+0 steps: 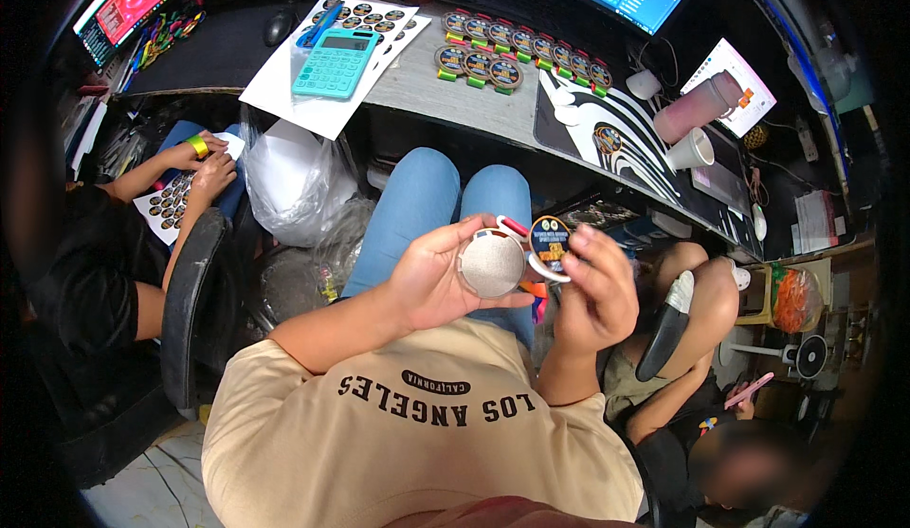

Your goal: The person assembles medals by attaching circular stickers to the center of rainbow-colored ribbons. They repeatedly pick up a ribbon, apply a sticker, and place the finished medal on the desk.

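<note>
My left hand [427, 277] is closed around a medal [491, 264] by its edge, its plain silver face turned up. A strip of colourful ribbon [539, 306] hangs below it. Close beside the medal, my right hand [597, 291] pinches a round black sticker [549, 233] with gold and white print. A curved white paper strip [545, 269] shows under the sticker, near my right fingertips. Whether sticker and medal touch, I cannot tell. Both hands are above my lap, in front of the desk.
On the desk [455, 116] lie rows of finished medals [502, 71], a teal calculator [336, 63] and sticker sheets [275, 87]. A paper cup [692, 149] and pink tumbler [697, 109] stand right. One person at left handles a sticker sheet [171, 208]; another at right holds a pink phone [749, 391].
</note>
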Demonstrator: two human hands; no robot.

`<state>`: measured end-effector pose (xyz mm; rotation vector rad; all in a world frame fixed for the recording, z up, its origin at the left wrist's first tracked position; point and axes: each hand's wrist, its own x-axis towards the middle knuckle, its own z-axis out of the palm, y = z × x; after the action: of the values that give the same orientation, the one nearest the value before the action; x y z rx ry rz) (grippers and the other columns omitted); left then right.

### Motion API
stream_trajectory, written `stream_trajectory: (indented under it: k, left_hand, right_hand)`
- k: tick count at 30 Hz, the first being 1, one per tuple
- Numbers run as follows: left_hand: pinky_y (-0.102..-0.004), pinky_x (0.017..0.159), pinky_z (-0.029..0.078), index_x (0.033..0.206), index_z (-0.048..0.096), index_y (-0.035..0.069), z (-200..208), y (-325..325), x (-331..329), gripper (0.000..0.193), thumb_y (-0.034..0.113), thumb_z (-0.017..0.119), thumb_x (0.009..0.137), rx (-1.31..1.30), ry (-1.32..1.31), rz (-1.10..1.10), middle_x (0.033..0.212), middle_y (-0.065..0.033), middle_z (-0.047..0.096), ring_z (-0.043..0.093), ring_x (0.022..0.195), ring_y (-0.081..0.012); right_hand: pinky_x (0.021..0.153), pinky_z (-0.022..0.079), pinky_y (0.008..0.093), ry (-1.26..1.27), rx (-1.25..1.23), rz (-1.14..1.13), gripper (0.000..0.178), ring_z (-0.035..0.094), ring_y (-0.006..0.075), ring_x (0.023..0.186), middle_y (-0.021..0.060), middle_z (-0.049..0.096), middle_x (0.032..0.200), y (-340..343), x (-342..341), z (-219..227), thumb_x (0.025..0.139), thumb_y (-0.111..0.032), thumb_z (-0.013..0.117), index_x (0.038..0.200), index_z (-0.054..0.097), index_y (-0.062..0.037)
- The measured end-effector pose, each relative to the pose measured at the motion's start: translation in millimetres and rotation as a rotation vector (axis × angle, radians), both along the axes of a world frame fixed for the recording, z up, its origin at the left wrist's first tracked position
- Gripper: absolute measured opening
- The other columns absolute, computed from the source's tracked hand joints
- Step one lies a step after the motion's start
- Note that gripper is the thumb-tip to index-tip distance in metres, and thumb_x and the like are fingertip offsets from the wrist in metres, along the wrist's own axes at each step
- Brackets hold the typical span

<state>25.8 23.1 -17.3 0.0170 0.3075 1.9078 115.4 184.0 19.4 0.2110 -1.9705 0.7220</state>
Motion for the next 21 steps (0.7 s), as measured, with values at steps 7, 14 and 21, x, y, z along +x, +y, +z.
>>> stream_trajectory:
  k: [7,14,21]
  left_hand:
    - [-0.0532,0.1,0.045,0.14,0.033,0.023,23.6,-0.6,2.3,0.038,0.031,0.035,0.102,0.183,0.183,0.226,0.15,-0.0223,0.032,0.046,0.129,-0.0375]
    - [-0.0455,0.108,0.04,0.143,0.029,0.013,35.5,-2.7,4.6,0.045,0.028,0.037,0.102,0.18,0.226,0.261,0.15,-0.0224,0.03,0.042,0.133,-0.0386]
    - [-0.0435,0.109,0.038,0.143,0.029,0.01,35.3,-2.2,6.9,0.045,0.027,0.037,0.102,0.194,0.294,0.288,0.152,-0.0212,0.028,0.042,0.133,-0.0368]
  right_hand:
    - [0.085,0.057,0.0369,-0.066,0.293,0.174,0.022,0.066,0.0272,0.101,0.0127,0.069,0.102,-10.8,9.4,3.0,0.071,-0.002,0.073,0.094,0.07,-0.0034]
    - [0.086,0.058,0.0371,-0.048,0.413,0.217,0.024,0.064,0.0265,0.103,0.0108,0.068,0.106,-13.6,3.3,2.6,0.071,-0.005,0.074,0.094,0.072,-0.0042]
    - [0.084,0.058,0.0378,-0.021,0.417,0.201,0.013,0.067,0.0282,0.1,0.0108,0.071,0.097,-17.2,-1.3,2.5,0.075,-0.003,0.071,0.088,0.072,-0.0034]
